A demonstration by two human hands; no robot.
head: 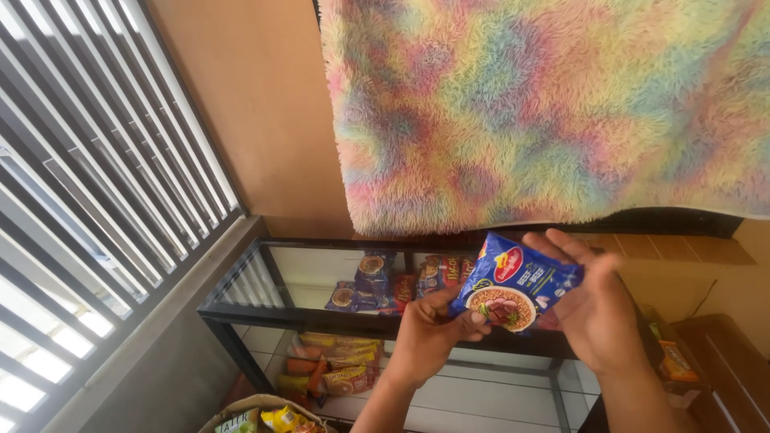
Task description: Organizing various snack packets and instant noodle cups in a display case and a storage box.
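A blue instant-noodle packet [513,281] with a bowl picture is held up in front of me by both hands. My left hand [429,333] pinches its lower left corner, thumb on the front. My right hand [597,309] grips its right edge, fingers curled over the top. Behind and below them stands a black-framed glass display case [241,309]. More blue and red noodle packets [377,285] lie on its upper shelf, and orange and yellow packets [333,365] are piled on the lower shelf.
A fluffy pastel rainbow rug [545,112] hangs over the case from above. Metal window bars [88,184] fill the left side. A woven basket [257,417] of snack packs sits at the bottom. A wooden box [722,361] and orange packet [678,361] are at the right.
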